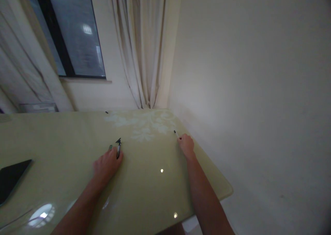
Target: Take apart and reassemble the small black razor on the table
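My left hand (110,160) rests low over the table, its fingers closed around a small bunch of slim pens (119,149). Their dark and pale ends stick out past the fingers, and one end looks greenish; how many there are is hard to make out. Farther right, near the table's right edge, my right hand (186,144) is closed on a thin white pen (177,134) with a dark tip. That tip points away from me and to the left. The fingers hide the pen's near end.
A glossy pale-green table (144,179) with a white floral pattern spans the view. A dark flat tablet-like object (12,178) lies at left, and a small dark piece (107,112) near the far edge. Curtains (144,45), a window and a wall (248,90) bound the table.
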The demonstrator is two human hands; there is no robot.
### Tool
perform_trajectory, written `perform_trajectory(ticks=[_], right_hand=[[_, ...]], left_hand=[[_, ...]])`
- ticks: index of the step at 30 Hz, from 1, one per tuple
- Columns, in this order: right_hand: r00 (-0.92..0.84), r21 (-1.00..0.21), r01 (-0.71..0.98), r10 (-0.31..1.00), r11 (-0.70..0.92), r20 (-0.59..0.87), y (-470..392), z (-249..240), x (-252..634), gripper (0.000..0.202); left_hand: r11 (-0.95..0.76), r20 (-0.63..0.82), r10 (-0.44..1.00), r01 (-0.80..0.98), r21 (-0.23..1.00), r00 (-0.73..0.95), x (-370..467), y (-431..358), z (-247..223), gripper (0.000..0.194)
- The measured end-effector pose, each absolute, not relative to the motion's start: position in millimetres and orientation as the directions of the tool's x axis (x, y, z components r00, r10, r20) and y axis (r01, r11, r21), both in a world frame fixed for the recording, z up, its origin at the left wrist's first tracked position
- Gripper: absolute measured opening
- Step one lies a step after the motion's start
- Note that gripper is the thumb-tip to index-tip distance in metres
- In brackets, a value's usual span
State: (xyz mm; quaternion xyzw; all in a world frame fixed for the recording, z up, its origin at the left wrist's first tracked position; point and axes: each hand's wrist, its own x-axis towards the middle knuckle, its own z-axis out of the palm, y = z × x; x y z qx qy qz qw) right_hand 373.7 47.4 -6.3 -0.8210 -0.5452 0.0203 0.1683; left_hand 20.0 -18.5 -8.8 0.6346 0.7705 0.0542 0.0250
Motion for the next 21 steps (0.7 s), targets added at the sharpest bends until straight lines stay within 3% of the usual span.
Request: perform_trajectory(ticks=[17,21], right_hand=[[0.507,-0.311,0.837,0.852,-0.450,0.134,43.2,-4.3,382.5,0.026],[0.413,-0.343,0.882,0.879,-0.322,0.237,42.8,2.3,364.5,0.029]], left_hand=[[0.088,0.152,0.983,0.989,0.122,-0.106,36.7,-24.7,-4.6,0.037],[0.040,0.191,0.979,0.989,0.141,-0.066,52.0,-29.4,-1.4,0.033]])
